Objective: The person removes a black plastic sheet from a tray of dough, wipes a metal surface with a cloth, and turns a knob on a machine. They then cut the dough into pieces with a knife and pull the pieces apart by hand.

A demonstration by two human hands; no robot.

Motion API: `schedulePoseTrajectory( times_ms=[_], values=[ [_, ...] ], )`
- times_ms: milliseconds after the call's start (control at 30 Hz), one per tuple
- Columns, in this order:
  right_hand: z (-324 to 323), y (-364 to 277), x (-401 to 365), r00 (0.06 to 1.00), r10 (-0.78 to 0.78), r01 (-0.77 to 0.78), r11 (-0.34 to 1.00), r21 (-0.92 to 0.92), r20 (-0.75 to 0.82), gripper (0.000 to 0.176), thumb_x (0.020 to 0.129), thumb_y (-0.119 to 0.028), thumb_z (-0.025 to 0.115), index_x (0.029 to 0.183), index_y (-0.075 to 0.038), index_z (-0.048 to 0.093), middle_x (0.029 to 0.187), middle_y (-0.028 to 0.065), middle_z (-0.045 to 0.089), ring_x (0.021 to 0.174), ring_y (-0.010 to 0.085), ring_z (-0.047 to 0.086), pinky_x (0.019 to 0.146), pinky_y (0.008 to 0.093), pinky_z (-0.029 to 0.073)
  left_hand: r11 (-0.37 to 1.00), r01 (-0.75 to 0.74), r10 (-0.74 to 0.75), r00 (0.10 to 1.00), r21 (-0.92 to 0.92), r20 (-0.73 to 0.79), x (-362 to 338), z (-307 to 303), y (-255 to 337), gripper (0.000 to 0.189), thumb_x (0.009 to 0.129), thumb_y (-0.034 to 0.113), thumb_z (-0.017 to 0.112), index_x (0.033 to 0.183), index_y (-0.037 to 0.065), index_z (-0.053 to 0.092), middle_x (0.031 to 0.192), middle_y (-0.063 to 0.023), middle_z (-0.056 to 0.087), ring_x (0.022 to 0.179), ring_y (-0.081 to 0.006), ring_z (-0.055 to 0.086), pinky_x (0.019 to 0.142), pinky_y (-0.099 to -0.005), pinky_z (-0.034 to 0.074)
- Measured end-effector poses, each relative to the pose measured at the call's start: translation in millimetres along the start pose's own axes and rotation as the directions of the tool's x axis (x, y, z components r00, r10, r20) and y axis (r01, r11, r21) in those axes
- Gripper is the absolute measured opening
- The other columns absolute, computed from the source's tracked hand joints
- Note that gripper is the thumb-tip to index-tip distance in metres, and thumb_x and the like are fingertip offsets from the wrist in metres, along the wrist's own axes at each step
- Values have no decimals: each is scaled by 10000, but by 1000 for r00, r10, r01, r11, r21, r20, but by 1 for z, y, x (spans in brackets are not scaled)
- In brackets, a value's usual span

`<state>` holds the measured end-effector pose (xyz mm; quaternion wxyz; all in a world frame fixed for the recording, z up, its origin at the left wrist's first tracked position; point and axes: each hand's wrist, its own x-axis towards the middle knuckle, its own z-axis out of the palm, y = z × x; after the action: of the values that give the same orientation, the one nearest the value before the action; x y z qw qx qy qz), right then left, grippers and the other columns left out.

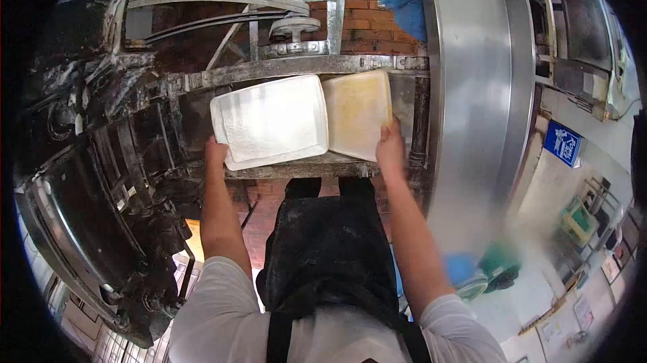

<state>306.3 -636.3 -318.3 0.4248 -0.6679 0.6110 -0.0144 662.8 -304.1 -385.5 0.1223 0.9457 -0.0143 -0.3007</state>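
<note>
Left hand: my feed shows the left hand (216, 153) clamped on the lower-left edge of the white tray (276, 160); most of its fingers are hidden from me.
Right hand: the right hand (388, 139) is clamped on the right edge of the yellowish tray (357, 110), thumb up at the rim.
White tray: it sits slightly tilted in front of the body, between the two hands. Its inside is bright white; with the glare, I cannot tell whether that is a filling or the bare bottom.
Yellowish tray: just right of the white one, its left part hidden behind the white tray's right edge.
Under the trays: a worn frame, with a long beam (269, 69) along the far side. I cannot tell whether the trays rest on it or are held just above.
Beyond the beam: a pulley (295, 25) with a belt, over a reddish brick floor (377, 23).
Right side: a long steel trough (472, 93) near the right hand, a blue cloth (407, 9) by its far left edge, and a blue sign (563, 143) farther right.
Body: a black apron (330, 242) over white sleeves.
</note>
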Motion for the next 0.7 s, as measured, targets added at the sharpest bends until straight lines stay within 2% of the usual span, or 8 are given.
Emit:
schedulePoseTrajectory(
  times_ms=[200,233,267,400,467,533,667,700],
  values=[
    [110,78,30,989,90,-103,988,116,116,442,1011,-150,483,1415,17,417,1413,273,479,1282,433,484,1080,458,386,991,-118,125,984,-60,125,26,51,-4,437,721,46,697,1151,-12,644,1063,-189,715,1012,-337,687,856,-433,525],
    [105,66,23,998,12,-13,1000,24,55,458,1008,-144,485,1426,23,405,1428,268,468,1293,430,475,1096,450,377,980,-164,152,982,112,114,22,57,9,442,720,70,721,1150,-1,648,1083,-191,711,1021,-348,681,864,-436,524],
    [94,54,20,997,-77,77,994,-77,-1,473,1004,-137,487,1437,30,393,1442,263,457,1304,428,466,1113,442,367,992,-126,123,977,12,174,33,72,5,447,723,98,732,1152,8,650,1093,-196,707,1031,-360,675,870,-439,522],
    [-50,-63,-59,877,-460,434,882,186,135,417,940,-58,552,1355,-26,530,1386,248,507,1277,406,499,1086,447,393,987,-120,142,960,-104,243,91,162,-38,467,752,144,729,1193,24,634,1149,-212,681,1057,-395,652,902,-443,519],
    [-121,-86,-91,762,-642,636,766,89,80,389,906,-22,578,1294,-47,589,1328,217,557,1246,345,537,1063,421,418,990,-140,143,969,-28,203,66,166,-2,505,764,148,717,1241,30,600,1184,-222,661,1078,-401,641,922,-445,515],
    [-182,-77,-106,747,-663,657,748,-96,-53,396,885,-2,598,1279,-40,597,1298,191,585,1226,317,554,1049,396,432,988,-147,134,969,49,209,73,181,-1,633,791,148,690,1373,20,475,1286,-261,595,1162,-418,595,995,-455,487],
    [-278,-21,-89,807,-382,274,918,-288,-450,517,882,-35,635,1381,-3,504,1358,221,534,1244,413,510,1085,441,393,979,-204,200,962,1,187,-15,134,95,685,799,165,704,1387,-54,428,1323,-307,556,1238,-406,557,1039,-448,452],
    [-295,-2,-80,774,-407,293,909,-295,-486,517,882,-35,635,1381,-3,504,1358,221,534,1244,413,510,1085,441,393,942,-327,333,939,-81,88,-30,145,108,647,829,173,712,1368,-65,445,1301,-297,570,1171,-404,591,1008,-454,471]
  ],
)
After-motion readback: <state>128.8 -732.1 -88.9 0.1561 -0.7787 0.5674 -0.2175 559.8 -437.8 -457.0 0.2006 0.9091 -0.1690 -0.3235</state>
